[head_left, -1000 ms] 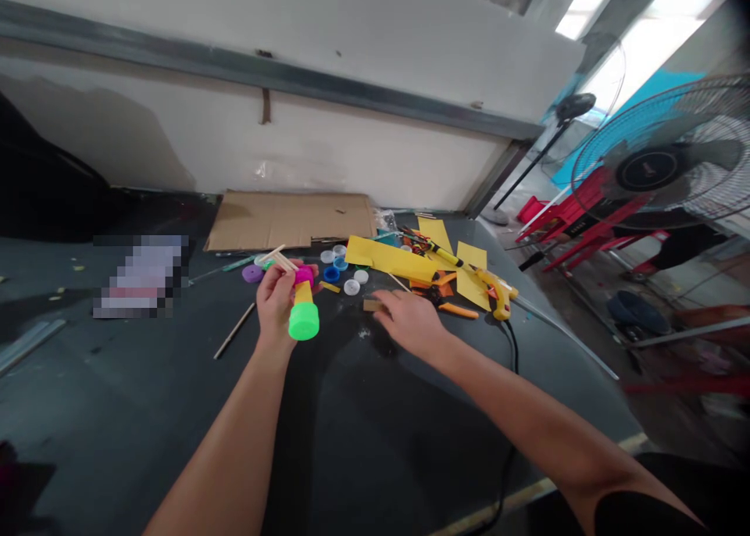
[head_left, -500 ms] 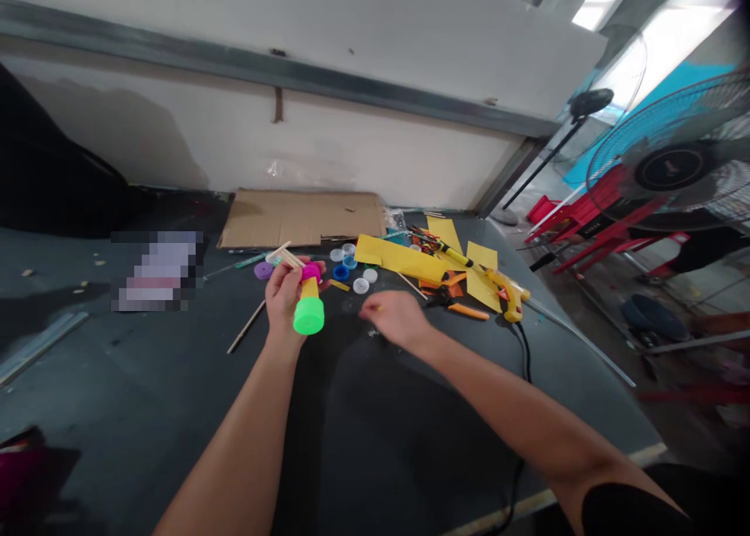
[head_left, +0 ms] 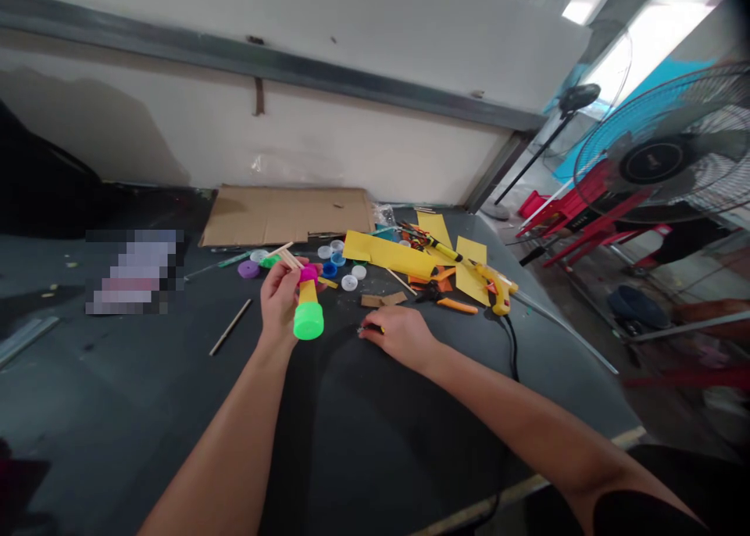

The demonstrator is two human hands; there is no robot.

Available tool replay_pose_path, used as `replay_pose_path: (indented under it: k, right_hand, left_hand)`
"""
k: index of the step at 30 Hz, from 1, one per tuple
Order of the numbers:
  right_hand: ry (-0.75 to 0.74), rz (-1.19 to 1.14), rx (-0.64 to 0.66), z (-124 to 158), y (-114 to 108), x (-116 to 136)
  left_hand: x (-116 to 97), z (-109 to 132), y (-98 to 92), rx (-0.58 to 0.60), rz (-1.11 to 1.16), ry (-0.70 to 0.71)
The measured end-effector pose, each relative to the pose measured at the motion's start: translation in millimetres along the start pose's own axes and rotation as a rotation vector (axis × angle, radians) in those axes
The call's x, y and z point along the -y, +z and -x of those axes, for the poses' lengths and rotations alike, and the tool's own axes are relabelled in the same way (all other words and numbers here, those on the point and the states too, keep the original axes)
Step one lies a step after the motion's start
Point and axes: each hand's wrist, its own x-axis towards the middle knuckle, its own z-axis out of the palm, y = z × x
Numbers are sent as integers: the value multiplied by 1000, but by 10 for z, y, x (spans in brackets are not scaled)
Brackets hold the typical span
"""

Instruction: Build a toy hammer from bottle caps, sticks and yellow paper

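Note:
My left hand (head_left: pixel 278 298) is closed on a small craft assembly. Its parts are a bright green bottle cap (head_left: pixel 308 321), a yellow strip (head_left: pixel 308 291), a magenta cap (head_left: pixel 308 273) and pale wooden sticks (head_left: pixel 287 256). The green cap hangs at the near end, clear of the fingers. My right hand (head_left: pixel 401 333) is low at the tabletop, thumb and fingers pinched together. A speck of yellow shows among them, too small to name. Whitish bits (head_left: pixel 362 330) lie by the fingertips. Just beyond that hand are brown cardboard pieces (head_left: pixel 383 298).
Loose bottle caps (head_left: pixel 350 283), a yellow sheet (head_left: pixel 390 255), orange-handled pliers (head_left: pixel 457 306) and a yellow glue gun (head_left: pixel 498 290) with its cable lie around. A cardboard sheet (head_left: pixel 281 216) rests by the wall. One stick (head_left: pixel 230 327) lies left; a fan (head_left: pixel 653 161) stands right.
My right hand has come down and slightly nearer to me, uncovering the brown cardboard pieces. My left hand keeps its hold on the assembly. The whole view has shifted a little.

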Motion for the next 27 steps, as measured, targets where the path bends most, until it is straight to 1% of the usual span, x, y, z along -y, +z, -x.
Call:
replay_pose_path:
  k: [4, 9, 12, 15, 17, 19, 21, 24, 27]
  right_hand:
    - [-47, 114, 38, -59, -25, 24]
    - [-86, 201, 48, -25, 17, 107]
    - [-45, 177, 43, -35, 21, 103]
    - [69, 56, 38, -70, -36, 26]
    - [130, -12, 11, -85, -84, -35]
    - [125, -30, 0, -85, -114, -69]
    - [79, -16, 33, -83, -114, -64]
    - [48, 19, 92, -103, -86, -8]
    - [39, 69, 113, -140, -67, 52]
  left_hand:
    - [-10, 1, -5, 4, 0, -4]
    - [10, 1, -20, 11, 5, 11]
    - [16, 2, -25, 12, 7, 12]
    - [10, -2, -25, 1, 12, 12]
    - [9, -8, -22, -3, 10, 9]
    - [13, -12, -15, 1, 5, 7]
    - [20, -10, -5, 1, 1, 6]
    - [27, 3, 9, 12, -13, 8]
    - [30, 18, 22, 26, -34, 6]
